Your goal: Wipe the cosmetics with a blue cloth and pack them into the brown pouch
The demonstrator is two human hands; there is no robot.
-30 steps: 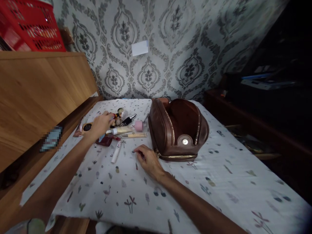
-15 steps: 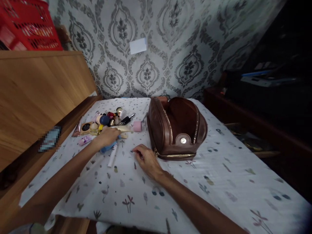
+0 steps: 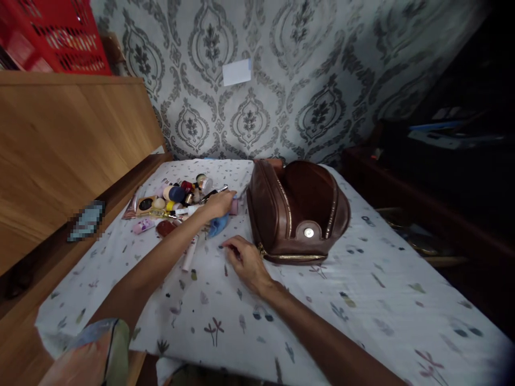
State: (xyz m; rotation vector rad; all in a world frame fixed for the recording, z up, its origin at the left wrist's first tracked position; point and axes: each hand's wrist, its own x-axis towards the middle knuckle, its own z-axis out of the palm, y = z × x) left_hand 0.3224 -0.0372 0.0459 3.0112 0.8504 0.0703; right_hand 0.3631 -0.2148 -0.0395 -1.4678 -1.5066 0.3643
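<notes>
A brown leather pouch (image 3: 300, 212) stands open on the patterned cloth (image 3: 322, 300), its zip undone. My left hand (image 3: 219, 205) hovers just left of the pouch, closed on a blue item (image 3: 218, 225) that hangs below the fingers. My right hand (image 3: 245, 258) rests on the cloth at the pouch's front left corner, fingers curled, with nothing visible in them. A heap of small cosmetics (image 3: 173, 198) lies to the left. A white tube (image 3: 190, 252) lies nearer me, under my left forearm.
A wooden headboard (image 3: 68, 150) runs along the left, with a red crate (image 3: 52, 35) on top. Patterned wallpaper (image 3: 257, 80) backs the scene. Dark furniture (image 3: 442, 177) stands at the right.
My left hand left the cosmetics heap, picked up the blue item and carried it right toward the pouch. My right hand stayed put.
</notes>
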